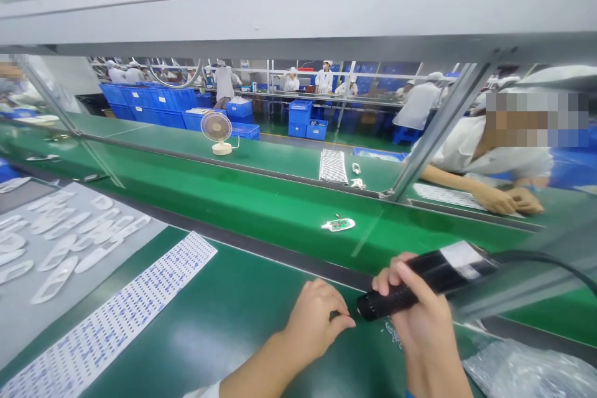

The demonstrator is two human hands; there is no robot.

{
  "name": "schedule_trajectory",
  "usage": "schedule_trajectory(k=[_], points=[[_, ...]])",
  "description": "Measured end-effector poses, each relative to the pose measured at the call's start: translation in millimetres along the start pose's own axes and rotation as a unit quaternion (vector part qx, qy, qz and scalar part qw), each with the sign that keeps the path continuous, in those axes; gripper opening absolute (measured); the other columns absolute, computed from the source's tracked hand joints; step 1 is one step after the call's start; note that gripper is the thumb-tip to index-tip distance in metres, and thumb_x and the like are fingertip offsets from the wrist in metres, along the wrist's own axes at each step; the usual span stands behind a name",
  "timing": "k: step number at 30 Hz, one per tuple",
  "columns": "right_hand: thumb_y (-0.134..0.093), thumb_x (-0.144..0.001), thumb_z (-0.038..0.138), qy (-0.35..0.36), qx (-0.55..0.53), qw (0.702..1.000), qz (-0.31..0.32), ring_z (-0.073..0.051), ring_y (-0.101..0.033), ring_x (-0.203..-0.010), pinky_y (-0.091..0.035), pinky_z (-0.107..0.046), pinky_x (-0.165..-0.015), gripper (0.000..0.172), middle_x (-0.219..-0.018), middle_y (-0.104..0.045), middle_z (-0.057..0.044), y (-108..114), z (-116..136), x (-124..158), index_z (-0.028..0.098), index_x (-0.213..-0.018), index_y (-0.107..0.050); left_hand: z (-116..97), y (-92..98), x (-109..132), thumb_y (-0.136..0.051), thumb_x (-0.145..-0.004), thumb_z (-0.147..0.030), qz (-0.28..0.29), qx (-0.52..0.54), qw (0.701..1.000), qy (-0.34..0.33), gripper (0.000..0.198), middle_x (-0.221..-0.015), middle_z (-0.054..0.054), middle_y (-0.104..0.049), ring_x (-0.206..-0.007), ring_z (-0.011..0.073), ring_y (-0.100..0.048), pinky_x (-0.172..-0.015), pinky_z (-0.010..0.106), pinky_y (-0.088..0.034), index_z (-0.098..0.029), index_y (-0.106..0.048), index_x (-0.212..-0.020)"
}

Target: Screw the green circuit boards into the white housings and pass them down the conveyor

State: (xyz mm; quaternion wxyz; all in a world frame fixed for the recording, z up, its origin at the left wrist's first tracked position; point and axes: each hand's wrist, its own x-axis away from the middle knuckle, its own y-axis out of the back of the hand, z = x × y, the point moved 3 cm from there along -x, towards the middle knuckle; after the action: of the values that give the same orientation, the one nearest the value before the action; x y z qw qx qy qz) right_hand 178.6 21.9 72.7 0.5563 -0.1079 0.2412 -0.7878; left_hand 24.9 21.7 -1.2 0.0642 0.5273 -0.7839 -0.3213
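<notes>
My right hand grips a black corded electric screwdriver, its tip pointing left and down toward my left hand. That hand pinches a small dark part between its fingers, just above the green bench mat. A strip of blue-printed white labels lies on the mat to the left. Beyond it, a grey sheet holds several white plastic pieces. A small circuit board in a white housing rests on the green conveyor belt ahead of my hands.
A clear plastic bag lies at lower right. Across the belt, a co-worker's hands rest on a sheet. A small white fan stands farther back, and a grey metal shelf spans overhead. Blue crates and workers fill the background.
</notes>
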Motion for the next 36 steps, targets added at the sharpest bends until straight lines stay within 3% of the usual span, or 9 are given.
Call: schedule_trajectory(k=[6,8,11,14,17,23,28,32,36], points=[[-0.082,-0.066,0.034,-0.003,-0.001,1.0,-0.022,-0.015,-0.051,-0.046,-0.045,-0.029,-0.052,0.031,-0.057,-0.05,0.005,1.9,-2.9,-1.4,0.022,-0.081,-0.059,-2.6,3.9,1.1,-0.075,-0.083,-0.033,-0.005,-0.002,1.0,-0.013,0.012,-0.096,0.002,-0.073,-0.094,0.0218,-0.062,-0.082,0.037,-0.044,-0.022,-0.072,-0.088],[-0.084,-0.062,0.033,-0.014,-0.015,0.998,-0.057,-0.014,-0.051,-0.047,-0.046,-0.029,-0.053,0.034,-0.057,-0.05,0.006,3.1,-3.1,-2.5,0.022,-0.081,-0.058,-9.1,7.3,5.9,-0.066,-0.09,-0.037,-0.05,0.002,0.998,-0.044,0.017,-0.097,0.005,-0.071,-0.093,0.022,-0.061,-0.08,0.037,-0.044,-0.022,-0.07,-0.093],[-0.083,-0.062,0.038,-0.007,-0.066,0.985,-0.16,-0.014,-0.052,-0.052,-0.049,-0.03,-0.057,0.036,-0.059,-0.051,0.006,9.8,-5.9,-5.1,0.022,-0.082,-0.057,-17.1,-0.3,20.4,-0.047,-0.097,-0.039,-0.093,0.015,0.992,-0.079,0.03,-0.084,0.005,-0.068,-0.081,0.0191,-0.061,-0.074,0.035,-0.042,-0.021,-0.065,-0.082],[-0.072,-0.069,0.055,0.005,-0.094,0.957,-0.276,-0.018,-0.058,-0.061,-0.053,-0.035,-0.062,0.039,-0.071,-0.06,-0.001,21.2,-16.2,-7.1,0.021,-0.081,-0.058,-19.0,-28.1,36.6,-0.045,-0.096,-0.044,-0.014,-0.006,0.993,-0.12,0.037,-0.073,0.003,-0.066,-0.069,0.0164,-0.06,-0.066,0.033,-0.04,-0.021,-0.062,-0.073],[-0.062,-0.074,0.063,0.011,-0.079,0.935,-0.345,-0.021,-0.063,-0.071,-0.055,-0.038,-0.063,0.042,-0.089,-0.065,-0.007,32.6,-29.2,-7.1,0.022,-0.083,-0.058,-15.4,-51.5,44.6,-0.051,-0.094,-0.044,0.078,-0.046,0.988,-0.128,0.034,-0.072,0.002,-0.068,-0.067,0.015,-0.061,-0.067,0.031,-0.041,-0.022,-0.062,-0.071],[-0.053,-0.077,0.074,0.071,-0.06,0.924,-0.37,-0.026,-0.064,-0.072,-0.056,-0.045,-0.059,0.045,-0.092,-0.064,-0.004,35.5,-28.4,-1.1,0.031,-0.09,-0.046,-13.8,-46.3,37.9,-0.067,-0.085,-0.042,0.087,-0.001,0.995,-0.052,0.021,-0.084,0.001,-0.072,-0.076,0.0164,-0.066,-0.074,0.027,-0.045,-0.021,-0.065,-0.084],[-0.055,-0.073,0.08,0.039,-0.07,0.894,-0.441,-0.03,-0.064,-0.08,-0.058,-0.047,-0.066,0.051,-0.091,-0.061,-0.007,22.1,-21.7,7.3,0.031,-0.087,-0.054,-15.2,-43.3,37.7,-0.067,-0.085,-0.039,0.086,0.0,0.995,-0.046,0.021,-0.085,0.001,-0.072,-0.078,0.0171,-0.066,-0.074,0.027,-0.045,-0.019,-0.062,-0.08],[-0.045,-0.07,0.089,0.052,-0.016,0.911,-0.408,-0.034,-0.063,-0.076,-0.057,-0.054,-0.06,0.061,-0.085,-0.057,-0.008,21.2,-24.6,7.4,0.03,-0.083,-0.056,-14.4,-44.1,39.0,-0.066,-0.086,-0.039,0.084,0.02,0.996,-0.038,0.021,-0.086,0.0,-0.071,-0.078,0.0162,-0.065,-0.074,0.026,-0.044,-0.02,-0.061,-0.08],[-0.05,-0.069,0.087,0.033,-0.06,0.91,-0.409,-0.034,-0.063,-0.082,-0.058,-0.054,-0.065,0.061,-0.098,-0.06,-0.011,28.4,-28.0,6.1,0.029,-0.086,-0.06,-17.0,-40.8,42.2,-0.065,-0.087,-0.039,0.067,0.032,0.997,-0.036,0.019,-0.094,0.0,-0.071,-0.083,0.0166,-0.065,-0.079,0.027,-0.044,-0.021,-0.063,-0.088]])
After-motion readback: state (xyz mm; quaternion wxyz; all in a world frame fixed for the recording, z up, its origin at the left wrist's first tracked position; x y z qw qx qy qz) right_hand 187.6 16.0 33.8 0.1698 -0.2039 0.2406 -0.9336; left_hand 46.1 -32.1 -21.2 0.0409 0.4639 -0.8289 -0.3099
